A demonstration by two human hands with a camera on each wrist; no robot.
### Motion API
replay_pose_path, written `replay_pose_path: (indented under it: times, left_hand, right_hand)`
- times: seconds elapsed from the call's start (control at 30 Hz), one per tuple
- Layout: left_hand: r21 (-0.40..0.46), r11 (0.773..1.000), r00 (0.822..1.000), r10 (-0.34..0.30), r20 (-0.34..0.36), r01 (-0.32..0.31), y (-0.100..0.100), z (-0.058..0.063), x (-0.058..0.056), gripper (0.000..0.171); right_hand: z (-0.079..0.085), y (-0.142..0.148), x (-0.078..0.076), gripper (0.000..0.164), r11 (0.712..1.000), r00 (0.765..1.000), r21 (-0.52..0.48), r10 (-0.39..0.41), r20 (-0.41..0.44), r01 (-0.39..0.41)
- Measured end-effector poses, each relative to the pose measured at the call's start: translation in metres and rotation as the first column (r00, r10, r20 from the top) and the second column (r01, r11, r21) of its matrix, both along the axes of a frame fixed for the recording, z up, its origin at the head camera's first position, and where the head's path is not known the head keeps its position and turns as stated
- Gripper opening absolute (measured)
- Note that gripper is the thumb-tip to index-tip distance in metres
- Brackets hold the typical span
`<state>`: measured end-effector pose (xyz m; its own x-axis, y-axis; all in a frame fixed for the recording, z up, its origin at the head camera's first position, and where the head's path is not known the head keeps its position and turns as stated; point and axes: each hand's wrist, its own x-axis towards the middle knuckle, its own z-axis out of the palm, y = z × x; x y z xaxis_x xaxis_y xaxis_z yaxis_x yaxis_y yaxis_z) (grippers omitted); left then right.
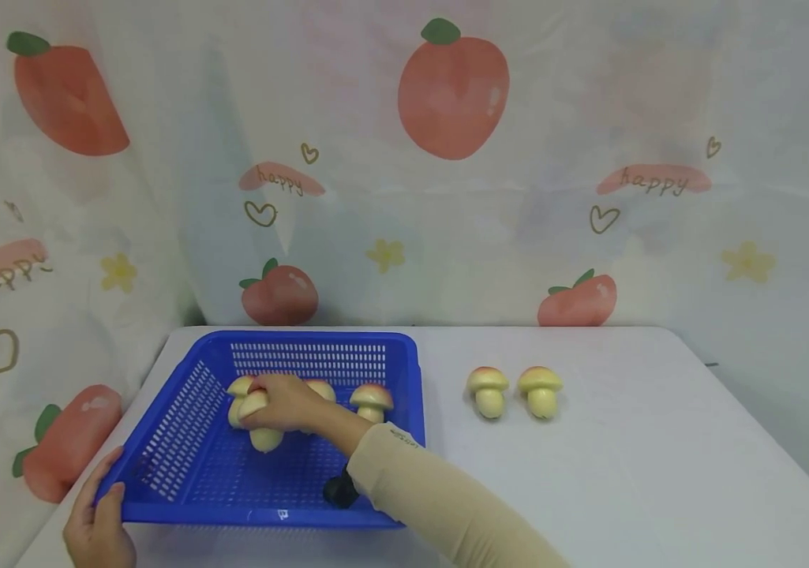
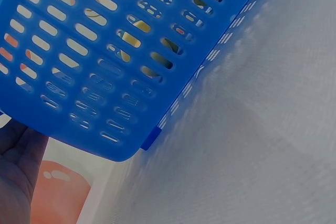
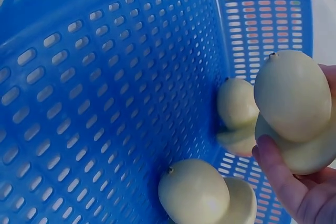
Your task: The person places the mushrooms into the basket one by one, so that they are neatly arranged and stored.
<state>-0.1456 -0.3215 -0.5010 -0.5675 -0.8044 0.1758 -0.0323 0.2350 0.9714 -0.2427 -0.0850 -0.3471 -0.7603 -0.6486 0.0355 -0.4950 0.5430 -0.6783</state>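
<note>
A blue plastic basket [image 1: 269, 517] stands on the left of the table. At its front left corner the left hand [image 1: 100, 521] grips the rim, the thumb lying towards the near side. Inside the basket, the right hand [image 1: 290, 402] holds a toy mushroom [image 1: 265, 439] with a pale yellow stem pointing down; its cap is partly covered by the fingers. In the right wrist view, fingers and thumb pinch this mushroom [image 3: 294, 98] around the cap. Other mushrooms in the basket stand to its left [image 1: 237, 414], behind the hand [image 1: 321, 388] and at the right [image 1: 372, 398].
Two more toy mushrooms [image 1: 488, 392], [image 1: 541, 392] lie side by side on the white table [image 1: 631, 465], right of the basket. A small black object [image 1: 340, 491] shows beneath the right sleeve. A fruit-printed cloth [image 1: 489, 237] hangs behind and at the left.
</note>
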Motion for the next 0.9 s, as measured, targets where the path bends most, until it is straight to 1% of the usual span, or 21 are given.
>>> replay_pose_path:
  times: [0.2, 0.43, 0.53, 0.67, 0.77, 0.83, 0.9]
  left_hand:
    - [-0.021, 1.0, 1.0, -0.001, 0.007, 0.001, 0.003, 0.003, 0.002, 0.041]
    - [-0.04, 0.999, 1.0, -0.005, 0.024, 0.006, 0.003, 0.003, 0.003, 0.041]
    - [-0.029, 1.0, 1.0, -0.008, 0.019, 0.008, 0.003, 0.004, 0.003, 0.041]
    - [-0.015, 1.0, 1.0, -0.008, 0.005, 0.008, 0.005, 0.006, 0.004, 0.04]
    - [-0.035, 0.999, 1.0, -0.012, -0.001, 0.012, 0.004, 0.005, 0.004, 0.041]
    - [-0.058, 0.998, 1.0, -0.015, -0.001, 0.015, 0.004, 0.004, 0.004, 0.041]
    - [-0.071, 0.997, 1.0, -0.018, -0.015, 0.017, 0.004, 0.004, 0.003, 0.04]
  right_hand:
    - [-0.001, -0.008, 0.0, 0.044, 0.998, 1.0, 0.063, -0.009, 0.019, 0.007]
    - [-0.004, -0.016, -0.001, 0.044, 0.997, 0.999, 0.071, -0.02, 0.029, 0.018]
    - [-0.005, -0.018, -0.002, 0.042, 0.997, 0.999, 0.077, -0.014, 0.046, 0.01]
    - [-0.006, -0.02, -0.001, 0.04, 0.996, 0.996, 0.086, 0.01, 0.091, -0.018]
    - [-0.007, -0.022, -0.001, 0.039, 0.995, 0.99, 0.085, 0.033, 0.134, -0.044]
    - [-0.008, -0.023, -0.002, 0.038, 0.996, 0.984, 0.073, 0.041, 0.173, -0.055]
    - [-0.009, -0.024, -0.002, 0.037, 0.996, 0.976, 0.059, 0.047, 0.211, -0.06]
